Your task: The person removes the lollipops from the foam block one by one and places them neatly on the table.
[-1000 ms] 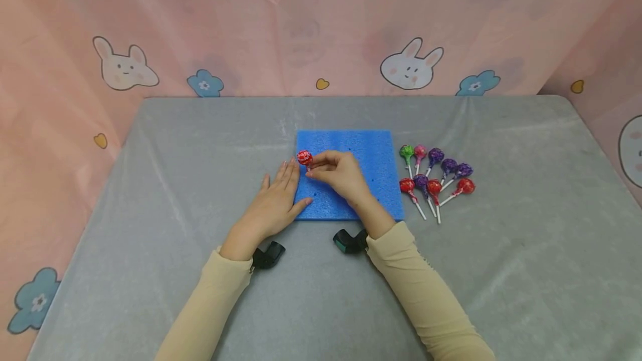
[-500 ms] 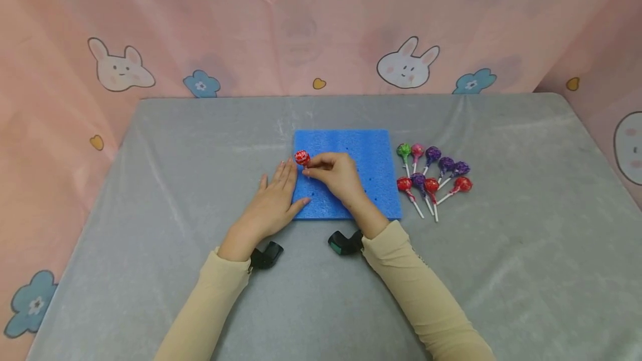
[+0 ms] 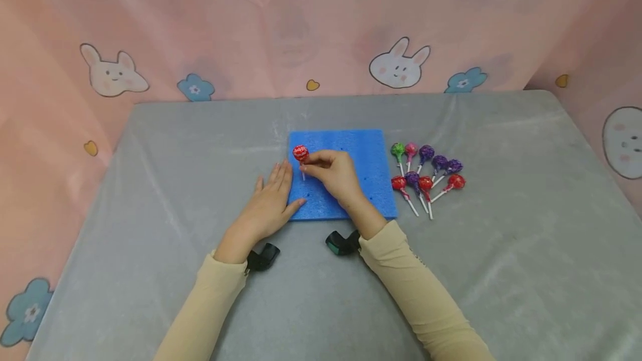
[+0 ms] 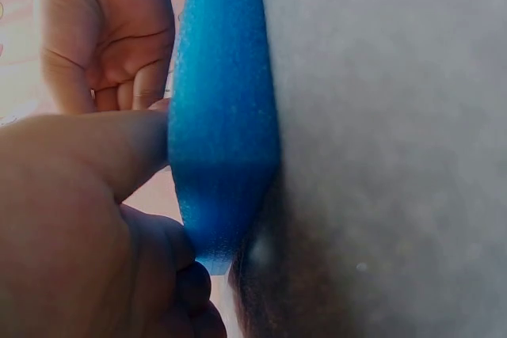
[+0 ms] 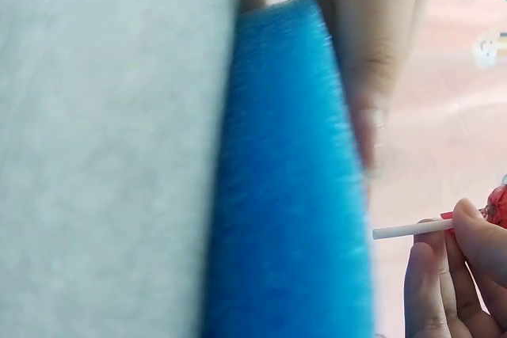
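Observation:
A red-wrapped lollipop (image 3: 301,153) hangs over the left part of a blue foam block (image 3: 373,174). My right hand (image 3: 337,176) pinches it just below the candy, between thumb and fingers. In the right wrist view the white stick (image 5: 410,229) points toward the foam, its free end apart from it. My left hand (image 3: 266,205) lies along the block's left edge, fingers straight, the thumb at the near left corner. Small dark holes show in the foam's top; my right hand covers part of it.
Right of the block lie several loose wrapped lollipops: a green one (image 3: 398,149), a pink one (image 3: 411,150), several purple ones (image 3: 426,153) and red ones (image 3: 456,181). They lie on a grey cloth-covered table (image 3: 501,238). A pink printed curtain (image 3: 281,27) hangs behind.
My right hand has lifted the lollipop slightly, and more of its white stick shows below the fingers. The left hand stays at the block's edge. The head view has shifted a little.

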Demonstrator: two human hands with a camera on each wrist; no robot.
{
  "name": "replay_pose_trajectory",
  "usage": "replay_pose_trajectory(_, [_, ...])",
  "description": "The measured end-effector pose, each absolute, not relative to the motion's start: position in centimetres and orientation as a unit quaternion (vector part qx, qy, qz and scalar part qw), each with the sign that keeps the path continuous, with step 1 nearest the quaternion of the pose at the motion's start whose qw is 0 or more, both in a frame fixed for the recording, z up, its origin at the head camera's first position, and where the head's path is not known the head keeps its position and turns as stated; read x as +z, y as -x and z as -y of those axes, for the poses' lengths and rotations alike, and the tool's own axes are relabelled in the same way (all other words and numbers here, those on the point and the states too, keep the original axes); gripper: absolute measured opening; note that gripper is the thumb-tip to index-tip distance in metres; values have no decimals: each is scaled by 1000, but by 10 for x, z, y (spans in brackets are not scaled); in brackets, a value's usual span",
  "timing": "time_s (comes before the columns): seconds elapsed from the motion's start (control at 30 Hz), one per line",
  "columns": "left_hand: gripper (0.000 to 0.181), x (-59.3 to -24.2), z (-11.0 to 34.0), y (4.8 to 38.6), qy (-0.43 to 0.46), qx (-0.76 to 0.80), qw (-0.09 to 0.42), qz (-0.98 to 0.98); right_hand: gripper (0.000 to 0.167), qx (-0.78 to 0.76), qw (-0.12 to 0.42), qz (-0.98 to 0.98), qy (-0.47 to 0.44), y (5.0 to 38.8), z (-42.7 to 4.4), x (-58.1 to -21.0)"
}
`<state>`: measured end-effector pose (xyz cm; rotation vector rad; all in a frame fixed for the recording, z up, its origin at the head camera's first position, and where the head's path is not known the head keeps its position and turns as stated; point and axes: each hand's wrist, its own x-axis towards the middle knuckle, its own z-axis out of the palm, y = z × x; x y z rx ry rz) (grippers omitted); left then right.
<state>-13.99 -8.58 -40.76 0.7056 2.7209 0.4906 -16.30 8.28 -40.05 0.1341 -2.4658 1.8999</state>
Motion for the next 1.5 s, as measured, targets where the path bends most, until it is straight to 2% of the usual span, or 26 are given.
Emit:
replay_pose_trajectory(0.3, [77,-413,93,135,-235,173,139,-946,13,678,-6,734,-41,156,-91,-386])
replay_pose_trajectory(0.63, [77,-414,96,133,-240,172,134,-946,12,673,-9,738,-33,137,-137,-371])
replay_pose_trajectory(1.13, [76,-413,91,134,-254,168,129,-944,20,589,29,808,10,104,-214,-368])
replay_pose_trajectory(1.5, [76,-410,87,137,-257,178,129,-941,24,563,54,823,51,91,-262,-383])
